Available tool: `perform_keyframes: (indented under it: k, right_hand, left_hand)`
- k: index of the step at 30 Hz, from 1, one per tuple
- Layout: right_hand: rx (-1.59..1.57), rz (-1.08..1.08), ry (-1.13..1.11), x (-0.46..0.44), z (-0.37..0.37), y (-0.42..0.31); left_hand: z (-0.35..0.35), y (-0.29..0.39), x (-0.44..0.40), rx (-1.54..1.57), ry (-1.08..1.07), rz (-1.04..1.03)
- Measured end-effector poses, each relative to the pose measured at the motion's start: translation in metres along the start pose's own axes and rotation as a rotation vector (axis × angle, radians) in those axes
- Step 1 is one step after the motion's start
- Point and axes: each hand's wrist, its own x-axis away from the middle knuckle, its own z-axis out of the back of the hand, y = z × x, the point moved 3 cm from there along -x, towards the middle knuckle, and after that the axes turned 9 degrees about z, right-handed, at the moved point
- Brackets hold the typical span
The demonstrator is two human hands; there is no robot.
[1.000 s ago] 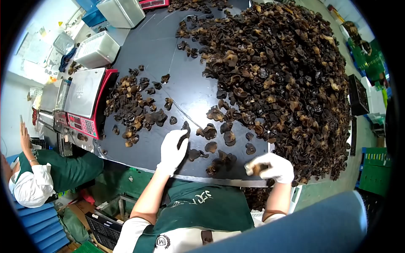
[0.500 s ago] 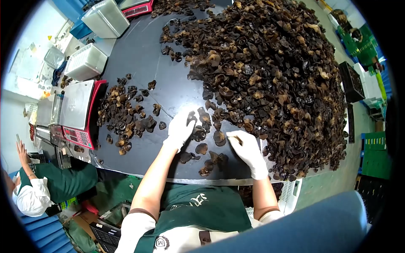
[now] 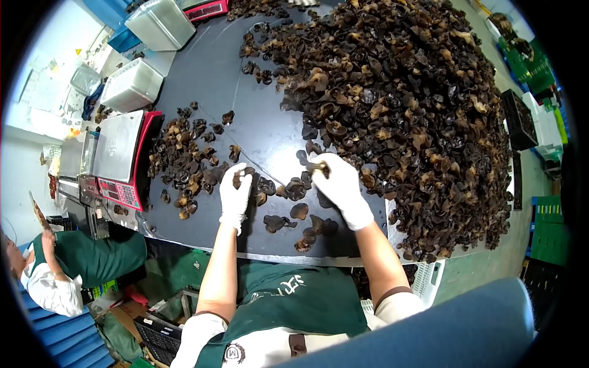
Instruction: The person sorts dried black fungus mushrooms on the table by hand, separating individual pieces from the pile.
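Observation:
My gloved left hand (image 3: 235, 197) is over the dark tabletop, its fingers closed around a brown piece of wood ear mushroom (image 3: 243, 176). To its right, my gloved right hand (image 3: 339, 187) pinches another wood ear mushroom (image 3: 314, 163) between thumb and fingers, near the edge of the big heap (image 3: 405, 110). Several loose mushrooms (image 3: 296, 189) lie between my hands, and a few more (image 3: 316, 226) sit closer to the front edge. A smaller pile (image 3: 181, 156) spreads out left of my left hand.
A red-framed scale (image 3: 119, 147) stands at the left, with white plastic baskets (image 3: 132, 84) behind it. Another person (image 3: 67, 264) in a green apron is at the lower left. A black crate (image 3: 518, 119) and green crates (image 3: 546, 221) are beyond the table at right.
My left hand has moved left, towards the smaller pile. My right hand has moved up and left and now holds a mushroom. Some loose mushrooms between the hands have shifted.

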Motion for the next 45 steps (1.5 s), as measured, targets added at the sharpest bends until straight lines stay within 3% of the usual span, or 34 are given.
perform_keyframes:
  k: [1, 2, 3, 4, 5, 6, 7, 9, 11, 12, 13, 15, 18, 21, 25, 27, 28, 29, 30, 32, 33, 35, 37, 39, 41, 43, 44, 45]
  right_hand:
    - [-0.128, -0.236, -0.125, 0.003, 0.021, -0.006]
    - [-0.271, -0.143, -0.017, 0.018, 0.035, 0.007]
    - [-0.514, -0.245, -0.067, 0.025, 0.06, -0.002]
    - [-0.772, -0.349, -0.248, 0.037, 0.09, -0.006]
    - [-0.902, -0.224, -0.478, 0.059, 0.106, 0.02]
    - [-1.056, -0.255, -0.594, 0.076, 0.119, 0.015]
    - [-0.919, -0.355, -0.763, 0.086, 0.131, 0.012]
    - [-0.622, -0.497, -0.703, 0.107, 0.136, 0.007]
    - [-0.156, -0.373, -0.551, 0.108, 0.122, -0.015]
    - [-0.006, -0.363, -0.551, 0.108, 0.112, -0.028]
    - [0.182, -0.128, -0.497, 0.117, 0.094, -0.029]
    - [0.226, -0.147, -0.517, 0.113, 0.063, -0.052]
    - [0.231, -0.063, -0.603, 0.111, 0.005, -0.065]
    - [0.127, 0.083, -0.511, 0.103, -0.049, -0.067]
    - [-0.085, 0.144, -0.427, 0.068, -0.062, -0.089]
    - [-0.048, 0.225, -0.296, 0.044, -0.035, -0.09]
    - [-0.041, 0.304, -0.119, 0.032, -0.021, -0.081]
    - [0.194, 0.322, -0.047, 0.021, -0.01, -0.066]
    - [0.104, -0.071, -0.242, 0.001, 0.011, -0.064]
    - [0.525, 0.175, 0.191, 0.018, 0.013, -0.007]
    - [0.704, 0.116, 0.143, 0.024, 0.009, 0.015]
    - [0.743, 0.056, 0.006, 0.032, 0.001, 0.028]
    - [0.579, 0.14, -0.115, 0.04, -0.01, 0.003]
    - [0.39, 0.144, -0.417, 0.047, -0.019, -0.038]
    - [0.307, 0.381, -0.363, 0.076, -0.028, -0.057]
    - [0.251, 0.483, -0.328, 0.092, -0.027, -0.065]
    - [0.243, 0.485, -0.29, 0.092, -0.02, -0.063]
    - [0.231, 0.354, -0.355, 0.079, -0.001, -0.066]
  left_hand:
    - [0.002, -0.005, 0.001, -0.042, 0.018, -0.01]
    - [0.003, -0.007, 0.003, -0.033, 0.017, 0.007]
    - [0.004, -0.011, 0.003, -0.033, 0.015, 0.011]
    - [0.004, -0.016, 0.003, -0.046, 0.022, 0.001]
    - [0.004, -0.018, 0.002, -0.059, 0.028, -0.012]
    - [0.002, -0.018, 0.002, -0.057, 0.022, -0.013]
    - [0.0, -0.016, 0.002, -0.083, 0.008, -0.059]
    - [-0.009, -0.007, 0.005, -0.174, -0.02, -0.223]
    - [-0.025, 0.029, 0.016, -0.482, -0.09, -0.531]
    - [-0.036, 0.034, 0.025, -0.587, -0.141, -0.574]
    - [-0.046, 0.038, 0.037, -0.693, -0.191, -0.616]
    - [-0.064, 0.046, 0.056, -0.815, -0.344, -0.679]
    - [-0.063, 0.03, 0.062, -0.878, -0.384, -0.819]
    - [-0.032, 0.029, 0.043, -0.85, -0.214, -0.794]
    - [0.026, 0.03, 0.028, -0.755, 0.122, -0.591]
    - [0.05, 0.026, 0.03, -0.697, 0.204, -0.53]
    - [0.056, 0.023, 0.037, -0.67, 0.218, -0.528]
    - [0.061, 0.019, 0.046, -0.643, 0.233, -0.526]
    - [0.06, 0.022, 0.06, -0.643, 0.218, -0.57]
    - [0.046, 0.019, 0.088, -0.668, 0.14, -0.675]
    - [0.038, 0.022, 0.1, -0.691, -0.023, -0.66]
    - [0.016, 0.014, 0.122, -0.666, -0.199, -0.705]
    - [-0.001, -0.007, 0.136, -0.74, -0.206, -0.767]
    - [-0.01, -0.019, 0.139, -0.782, -0.199, -0.709]
    - [-0.013, -0.017, 0.138, -0.751, -0.138, -0.712]
    - [-0.012, -0.014, 0.135, -0.743, -0.107, -0.703]
    - [-0.011, -0.015, 0.133, -0.745, -0.095, -0.716]
    - [-0.009, -0.018, 0.13, -0.722, -0.084, -0.718]
